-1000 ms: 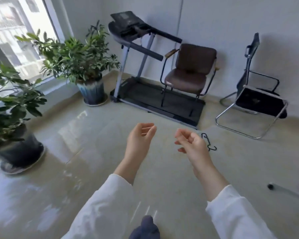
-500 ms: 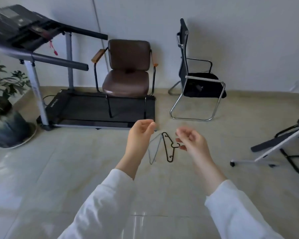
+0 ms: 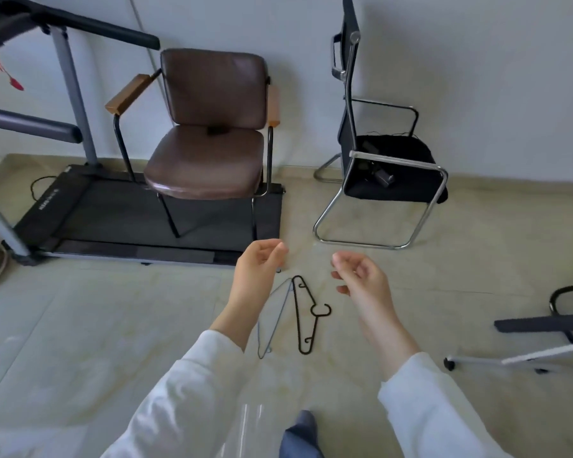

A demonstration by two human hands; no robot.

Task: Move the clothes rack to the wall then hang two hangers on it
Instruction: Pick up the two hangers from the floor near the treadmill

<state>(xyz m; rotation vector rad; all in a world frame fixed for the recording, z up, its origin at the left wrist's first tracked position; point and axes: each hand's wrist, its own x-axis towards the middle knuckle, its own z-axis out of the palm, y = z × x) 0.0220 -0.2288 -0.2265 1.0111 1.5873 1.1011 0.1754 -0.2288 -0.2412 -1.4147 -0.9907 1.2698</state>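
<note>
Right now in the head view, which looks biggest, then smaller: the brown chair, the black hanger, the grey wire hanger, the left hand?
1. brown chair, clearly largest.
2. left hand, though nearness to the camera inflates it.
3. black hanger and grey wire hanger: about alike, so unranked.

Brown padded armchair (image 3: 209,127) w/ wooden armrests stands against the white wall (image 3: 477,61), its legs on the rear end of a black treadmill (image 3: 119,219). Treadmill deck runs left of the armchair, grey uprights & black handrails rising at the far left; a red tassel (image 3: 4,72) hangs there. Right of the armchair, apart from it: black mesh chair (image 3: 387,166) on a chrome sled frame, turned side-on, a small dark item on its seat. Beige tile floor (image 3: 96,325) in front of the armchair.
</note>
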